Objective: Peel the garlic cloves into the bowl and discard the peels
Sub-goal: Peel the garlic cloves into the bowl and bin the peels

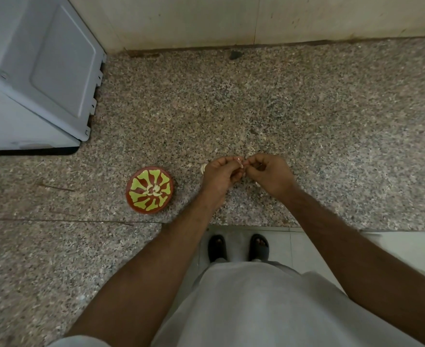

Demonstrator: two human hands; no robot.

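- Closest to the camera, a pale grey garment (pixel 256 309) hangs down the person's front, and below its hem two feet in dark sandals (pixel 237 247) stand on light floor tiles (pixel 314 256).
- Both bare forearms reach forward over the edge of a speckled granite counter (pixel 331 146).
- The left hand (pixel 220 175) has its fingers curled in, pinching a small garlic clove (pixel 240 163) at its tips; the clove is mostly hidden, so only a pale sliver shows.
- The right hand (pixel 269 174) meets it from the other side, fingers bent and nipping at the same clove, the two hands touching at the fingertips.
- Just beside the left hand, a whitish piece of garlic (pixel 203 168) lies on the counter; whether it is a clove or a peel I cannot tell.
- To the left of the hands, apart from them, sits a red-brown bowl (pixel 141 207) with yellow-green markings, and a few peeled cloves (pixel 153 191) rest in its middle.
- Farther back on the left stands a pale blue-grey appliance (pixel 36 71).
- At the far end, the counter meets a cream wall (pixel 256 18).
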